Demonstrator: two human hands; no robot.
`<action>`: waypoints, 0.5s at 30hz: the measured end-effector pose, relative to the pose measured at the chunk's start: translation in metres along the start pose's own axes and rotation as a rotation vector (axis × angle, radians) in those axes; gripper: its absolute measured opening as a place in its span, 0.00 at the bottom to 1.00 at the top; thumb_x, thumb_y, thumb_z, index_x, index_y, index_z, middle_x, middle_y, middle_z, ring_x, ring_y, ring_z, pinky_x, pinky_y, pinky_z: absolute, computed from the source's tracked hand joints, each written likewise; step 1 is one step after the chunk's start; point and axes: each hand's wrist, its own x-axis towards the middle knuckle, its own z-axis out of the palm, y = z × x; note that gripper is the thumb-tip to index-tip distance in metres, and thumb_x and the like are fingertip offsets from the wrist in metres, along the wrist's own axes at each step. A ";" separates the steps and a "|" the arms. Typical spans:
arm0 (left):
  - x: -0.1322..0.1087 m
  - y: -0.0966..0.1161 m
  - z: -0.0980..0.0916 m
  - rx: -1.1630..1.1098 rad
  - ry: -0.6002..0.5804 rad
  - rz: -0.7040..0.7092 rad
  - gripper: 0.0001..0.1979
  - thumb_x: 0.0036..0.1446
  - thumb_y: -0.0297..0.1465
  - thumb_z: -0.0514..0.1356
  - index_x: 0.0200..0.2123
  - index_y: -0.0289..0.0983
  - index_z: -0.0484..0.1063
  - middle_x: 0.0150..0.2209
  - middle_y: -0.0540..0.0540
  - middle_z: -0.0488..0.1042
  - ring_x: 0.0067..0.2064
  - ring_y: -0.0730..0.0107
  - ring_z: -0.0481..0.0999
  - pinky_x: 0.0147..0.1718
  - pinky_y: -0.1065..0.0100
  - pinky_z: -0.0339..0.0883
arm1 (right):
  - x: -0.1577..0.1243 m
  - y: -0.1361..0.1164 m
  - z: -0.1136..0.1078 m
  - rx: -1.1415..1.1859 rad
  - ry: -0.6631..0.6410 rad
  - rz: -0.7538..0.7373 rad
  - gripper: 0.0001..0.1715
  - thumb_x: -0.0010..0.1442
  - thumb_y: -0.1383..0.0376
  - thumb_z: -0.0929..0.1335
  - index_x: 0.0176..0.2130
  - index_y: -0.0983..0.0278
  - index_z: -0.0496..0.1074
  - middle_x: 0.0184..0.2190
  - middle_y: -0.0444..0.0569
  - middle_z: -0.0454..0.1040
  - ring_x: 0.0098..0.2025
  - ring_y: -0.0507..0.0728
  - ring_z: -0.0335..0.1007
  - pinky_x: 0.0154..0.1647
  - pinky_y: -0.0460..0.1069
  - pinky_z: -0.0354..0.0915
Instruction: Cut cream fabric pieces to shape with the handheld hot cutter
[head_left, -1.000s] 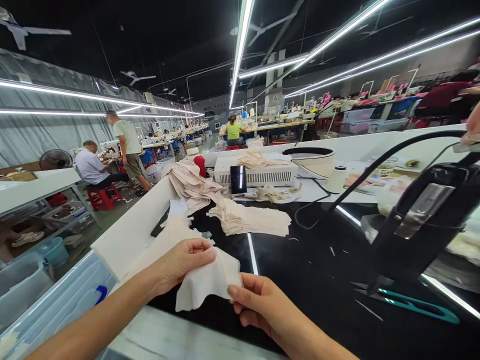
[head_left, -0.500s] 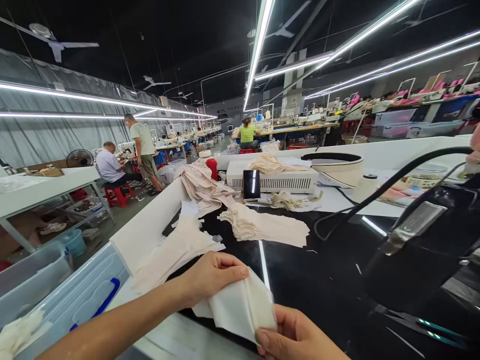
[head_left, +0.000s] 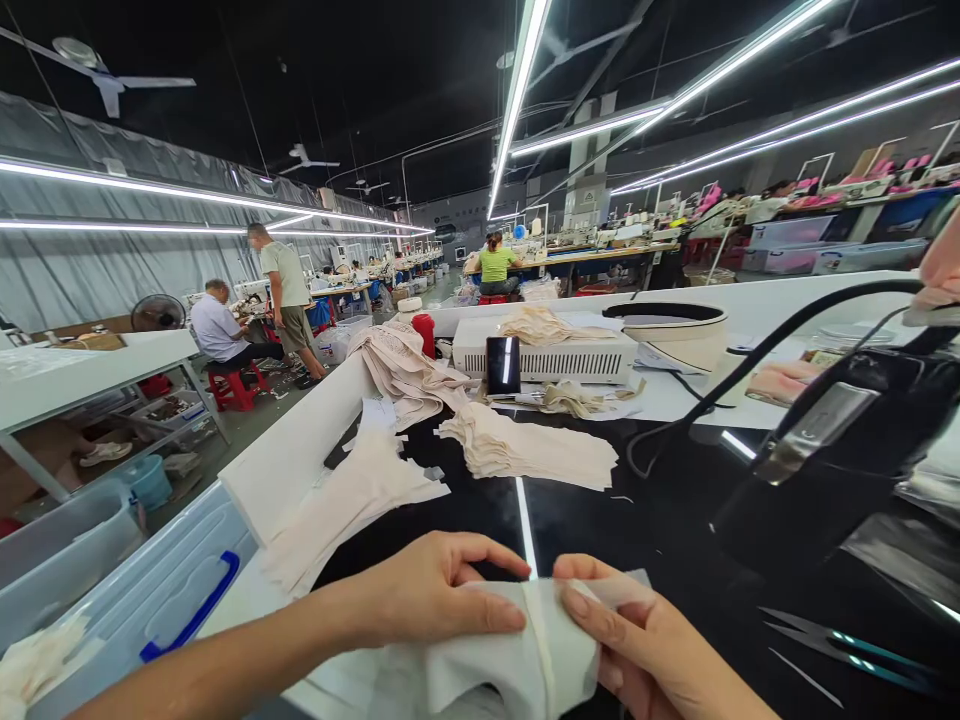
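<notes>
A pale, thin piece of fabric [head_left: 517, 655] with a raised seam or fold down its middle hangs between my two hands over the near edge of the black table. My left hand [head_left: 439, 590] pinches its top edge from the left, thumb in front and fingers behind. On the other side my right hand [head_left: 626, 630] grips the upper right part between thumb and fingers. Beyond my hands lies a stack of cream fabric pieces [head_left: 532, 450]. More cream pieces [head_left: 352, 500] spread out to the left, partly over the table's white edge.
Thread snips [head_left: 847, 645] lie at the right, below a black device [head_left: 810, 480] with a cable. Farther back stand a white vented box [head_left: 544, 360], a phone [head_left: 503, 366] and a round cream container [head_left: 667, 335]. A lidded plastic bin [head_left: 187, 570] is at the left.
My right hand has moved up and right to the fabric's upper part. My left hand has shifted slightly right and down. The fabric has turned, its seam now more upright.
</notes>
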 end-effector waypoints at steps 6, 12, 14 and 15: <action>-0.014 -0.006 -0.011 0.177 -0.106 -0.118 0.27 0.54 0.51 0.69 0.49 0.38 0.82 0.33 0.50 0.78 0.30 0.72 0.71 0.30 0.73 0.64 | -0.005 -0.017 -0.018 -0.159 -0.049 0.036 0.28 0.45 0.47 0.83 0.31 0.61 0.72 0.20 0.36 0.62 0.19 0.45 0.49 0.21 0.43 0.49; 0.004 -0.019 -0.031 0.712 0.144 -0.061 0.08 0.59 0.34 0.62 0.38 0.41 0.81 0.35 0.50 0.80 0.38 0.61 0.78 0.33 0.69 0.63 | 0.032 -0.022 -0.028 -0.745 0.076 -0.237 0.13 0.54 0.54 0.72 0.28 0.61 0.71 0.18 0.38 0.64 0.19 0.49 0.56 0.21 0.45 0.55; 0.010 -0.023 -0.034 0.829 0.240 -0.015 0.07 0.60 0.31 0.61 0.39 0.41 0.80 0.38 0.48 0.80 0.41 0.56 0.78 0.37 0.66 0.65 | 0.043 -0.022 -0.029 -0.827 0.105 -0.281 0.08 0.54 0.59 0.70 0.28 0.61 0.73 0.19 0.39 0.65 0.22 0.52 0.60 0.23 0.46 0.59; 0.013 -0.024 -0.034 0.885 0.283 0.017 0.07 0.60 0.29 0.61 0.41 0.41 0.79 0.40 0.45 0.81 0.43 0.52 0.79 0.41 0.63 0.67 | 0.047 -0.022 -0.030 -0.860 0.120 -0.304 0.06 0.55 0.61 0.69 0.28 0.61 0.73 0.20 0.39 0.66 0.24 0.52 0.63 0.26 0.47 0.61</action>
